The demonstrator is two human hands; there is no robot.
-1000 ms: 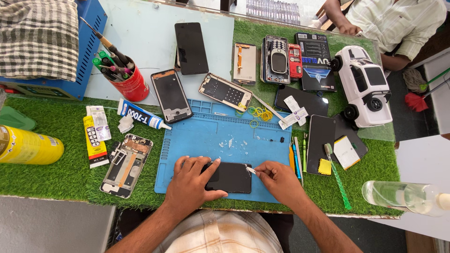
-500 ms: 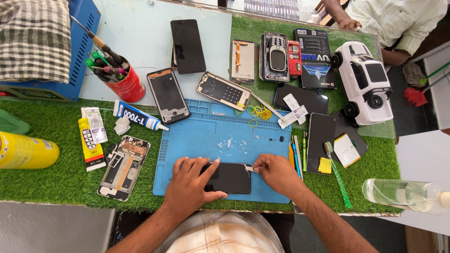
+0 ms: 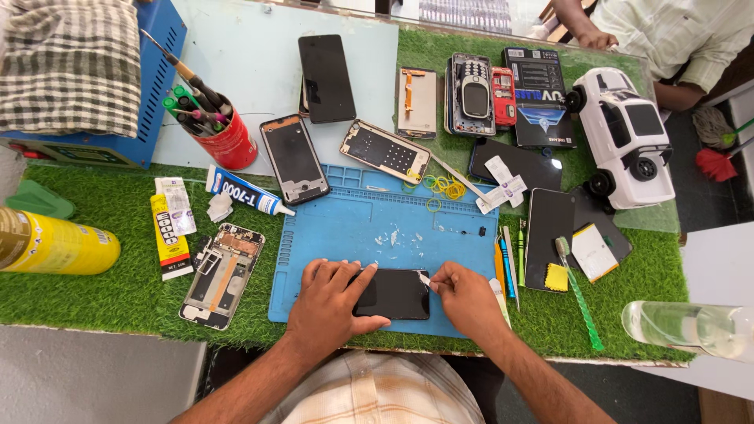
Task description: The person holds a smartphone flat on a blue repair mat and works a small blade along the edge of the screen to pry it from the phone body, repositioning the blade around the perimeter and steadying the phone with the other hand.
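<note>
Hands on a dark phone screen point(image 3: 395, 294) at the blue mat's point(image 3: 338, 235) near edge.
Your left hand point(image 3: 330, 302) lies flat, fingers spread, pressing it down; your right hand point(image 3: 463, 294) pinches a small white tab point(image 3: 425, 279) at its right corner.

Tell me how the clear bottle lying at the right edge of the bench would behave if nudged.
The clear bottle lies on its side, so it would probably roll, though the artificial grass mat may slow it. It looks partly filled with clear liquid, so it is likely fairly heavy and may slosh. It sits near the bench edge and could drop off.
</note>
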